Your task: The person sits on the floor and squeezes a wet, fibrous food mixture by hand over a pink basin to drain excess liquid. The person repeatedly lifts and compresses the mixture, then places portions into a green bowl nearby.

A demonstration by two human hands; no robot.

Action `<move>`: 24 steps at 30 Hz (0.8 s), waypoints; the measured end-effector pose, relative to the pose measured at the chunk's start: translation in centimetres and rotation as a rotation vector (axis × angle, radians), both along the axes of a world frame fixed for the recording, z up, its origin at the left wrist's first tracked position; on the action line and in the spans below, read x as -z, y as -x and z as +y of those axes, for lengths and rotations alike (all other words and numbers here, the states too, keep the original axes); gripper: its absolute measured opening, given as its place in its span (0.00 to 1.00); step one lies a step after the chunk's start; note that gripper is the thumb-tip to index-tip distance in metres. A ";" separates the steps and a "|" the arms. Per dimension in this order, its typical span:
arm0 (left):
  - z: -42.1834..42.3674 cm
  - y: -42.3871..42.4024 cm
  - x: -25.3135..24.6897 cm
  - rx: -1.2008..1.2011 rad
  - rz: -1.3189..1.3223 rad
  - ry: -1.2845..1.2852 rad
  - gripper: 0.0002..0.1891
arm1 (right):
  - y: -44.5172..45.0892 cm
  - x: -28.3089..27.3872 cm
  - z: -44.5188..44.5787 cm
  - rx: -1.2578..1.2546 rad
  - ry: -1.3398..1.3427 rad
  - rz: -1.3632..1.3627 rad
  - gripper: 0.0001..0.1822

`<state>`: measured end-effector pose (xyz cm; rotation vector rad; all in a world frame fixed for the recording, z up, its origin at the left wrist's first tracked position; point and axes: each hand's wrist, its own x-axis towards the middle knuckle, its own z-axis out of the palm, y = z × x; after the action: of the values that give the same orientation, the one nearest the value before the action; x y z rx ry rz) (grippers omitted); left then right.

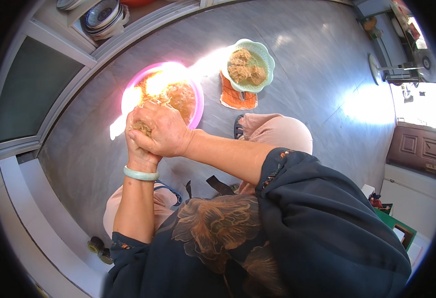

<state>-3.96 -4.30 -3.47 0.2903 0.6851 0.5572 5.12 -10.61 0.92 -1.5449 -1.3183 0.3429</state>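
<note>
Both of my hands are clasped around a clump of wet, pale brown shreds (142, 128), just over the near edge of a pink plastic basin (199, 97). My left hand (136, 147), with a pale green bangle at its wrist, cups the clump from beneath. My right hand (165, 128) presses on it from above. Strands stick out past the fingers on the far side. Cloudy orange-brown liquid with floating bits fills the basin, partly hidden by sun glare. Beyond and to the right, a pale green plastic colander (272, 67) holds several squeezed-looking lumps (241, 72) of similar material.
An orange cloth (234, 95) lies on the grey tiled floor, partly under the colander. My knees are on both sides. Stacked bowls (102, 16) sit in a cabinet at the upper left. A standing fan's base (375, 69) is at the far right, near a brown panelled cabinet (413, 147).
</note>
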 end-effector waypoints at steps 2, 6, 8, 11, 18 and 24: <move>1.1 0.4 1.0 0.159 -0.204 -0.111 0.17 | -0.3 -0.1 0.2 0.009 -0.026 0.016 0.10; 1.5 -0.2 1.7 0.155 -0.201 -0.017 0.18 | -0.6 0.5 0.9 0.038 -0.058 0.010 0.08; 1.3 -0.5 1.7 0.127 -0.171 0.026 0.19 | -0.8 1.1 1.2 0.038 -0.060 0.004 0.07; 1.4 -0.5 2.0 0.099 -0.153 0.061 0.19 | -0.8 1.1 1.6 0.034 0.005 0.042 0.07; 1.5 -1.3 1.5 0.029 -0.028 0.122 0.18 | -1.0 2.5 2.5 0.059 0.128 0.158 0.10; 1.4 -2.5 1.2 -0.054 0.171 0.164 0.13 | -1.0 3.0 3.3 0.057 0.267 0.234 0.12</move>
<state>-1.48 -2.86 -4.65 0.1671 0.9011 0.5280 6.16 -7.29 -2.05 -1.7008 -1.0752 0.6643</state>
